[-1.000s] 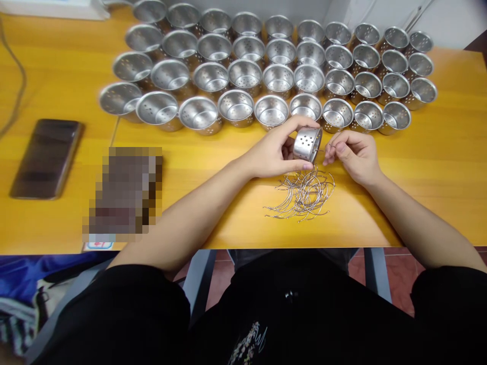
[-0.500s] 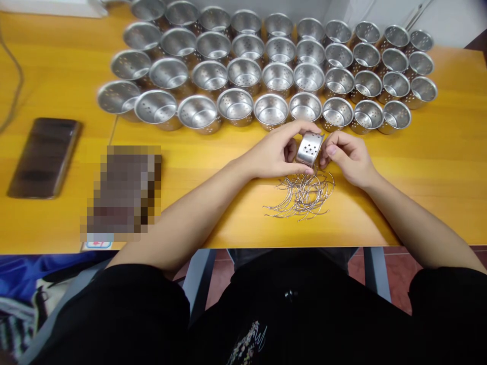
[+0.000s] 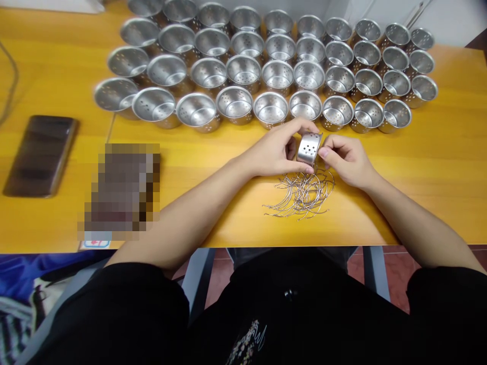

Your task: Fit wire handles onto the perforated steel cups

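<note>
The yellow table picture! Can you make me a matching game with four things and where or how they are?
1. Tilted cup
2. Wires
3. Phone
4. Shirt

A. Black and being worn
B. In a loose heap on the table
C. In the left hand
D. Lying flat at the far left

Pairs: 1-C, 2-B, 3-D, 4-A

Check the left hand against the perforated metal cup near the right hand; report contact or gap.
Touching. The head view shows the left hand gripping the tilted perforated metal cup, thumb against its lower side.
</note>
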A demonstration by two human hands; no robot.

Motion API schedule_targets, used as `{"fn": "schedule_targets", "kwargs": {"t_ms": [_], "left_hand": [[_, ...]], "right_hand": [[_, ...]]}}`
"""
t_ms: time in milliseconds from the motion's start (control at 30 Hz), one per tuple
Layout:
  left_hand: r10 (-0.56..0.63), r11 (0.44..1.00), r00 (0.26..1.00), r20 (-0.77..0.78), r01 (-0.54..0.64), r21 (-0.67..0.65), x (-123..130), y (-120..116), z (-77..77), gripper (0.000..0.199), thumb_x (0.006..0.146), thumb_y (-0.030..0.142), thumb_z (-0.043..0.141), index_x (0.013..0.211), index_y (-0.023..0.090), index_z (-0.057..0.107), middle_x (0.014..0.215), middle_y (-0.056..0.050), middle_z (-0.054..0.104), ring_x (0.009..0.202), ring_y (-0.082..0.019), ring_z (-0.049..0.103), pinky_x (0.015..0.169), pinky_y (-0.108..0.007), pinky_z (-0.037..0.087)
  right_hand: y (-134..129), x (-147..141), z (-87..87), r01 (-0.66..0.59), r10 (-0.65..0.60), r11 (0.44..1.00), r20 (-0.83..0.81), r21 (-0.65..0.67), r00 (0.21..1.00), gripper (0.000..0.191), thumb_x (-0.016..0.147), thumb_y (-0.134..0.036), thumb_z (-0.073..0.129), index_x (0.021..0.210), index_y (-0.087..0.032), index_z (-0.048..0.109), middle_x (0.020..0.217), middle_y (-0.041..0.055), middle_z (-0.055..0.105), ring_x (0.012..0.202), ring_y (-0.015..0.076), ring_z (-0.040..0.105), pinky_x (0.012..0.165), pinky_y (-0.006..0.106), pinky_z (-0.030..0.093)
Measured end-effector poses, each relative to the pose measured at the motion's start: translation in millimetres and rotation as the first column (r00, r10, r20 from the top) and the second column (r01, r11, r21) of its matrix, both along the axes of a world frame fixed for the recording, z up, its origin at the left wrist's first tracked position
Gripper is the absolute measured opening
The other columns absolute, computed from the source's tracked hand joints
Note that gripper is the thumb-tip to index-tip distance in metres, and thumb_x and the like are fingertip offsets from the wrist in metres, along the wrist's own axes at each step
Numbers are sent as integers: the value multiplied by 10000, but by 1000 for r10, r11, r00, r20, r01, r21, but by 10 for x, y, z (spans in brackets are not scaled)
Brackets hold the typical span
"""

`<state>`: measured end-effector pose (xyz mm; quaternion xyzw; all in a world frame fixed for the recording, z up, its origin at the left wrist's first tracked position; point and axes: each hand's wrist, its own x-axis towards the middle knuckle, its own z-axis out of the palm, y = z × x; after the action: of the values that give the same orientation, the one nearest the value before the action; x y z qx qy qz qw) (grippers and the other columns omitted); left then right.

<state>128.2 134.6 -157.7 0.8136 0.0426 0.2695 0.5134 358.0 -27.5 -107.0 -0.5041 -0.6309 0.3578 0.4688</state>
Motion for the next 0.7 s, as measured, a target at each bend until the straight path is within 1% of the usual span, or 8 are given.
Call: {"fn": "schedule_targets", "kwargs": {"t_ms": [133,300,533,700], "left_hand": [[6,1000,1000,-6,-6,6,5,0,10,1035,792,891,1165,1539,324,725,1357,-87,837,784,-166,747,671,-332,565],[6,1000,1000,-15,-6,-1,8,-5,28,1047,776,896,1170,1529,317,728,1363,-90,835,811,-173,749,674,-330,576],[5,1000,999,-34,-5,-17,5,-26,80,1047,764,909,1170,1507,319,726,1377,-93,829,822,-173,740,666,-324,564],[14,1000,999,-42,-15,-17,0,-34,83,1051,758,914,1169,1509,328,725,1392,-91,817,829,-179,739,687,-342,574]], "right_hand": [[7,-24,30,3,-3,1000,0,-7,1000,783,1147,-884,944,809,-261,612,696,-46,521,646,153,366,642,363,338],[19,-57,64,34,-33,999,18,-7,999,830,1114,-920,947,779,-264,564,706,-56,413,672,155,299,640,352,302],[25,-71,69,56,-56,998,31,0,998,840,1110,-924,943,763,-266,552,694,-59,393,664,153,282,637,356,282],[20,-73,71,62,-63,998,31,3,998,830,1114,-901,957,766,-262,557,701,-56,395,665,151,290,636,359,269]]}}
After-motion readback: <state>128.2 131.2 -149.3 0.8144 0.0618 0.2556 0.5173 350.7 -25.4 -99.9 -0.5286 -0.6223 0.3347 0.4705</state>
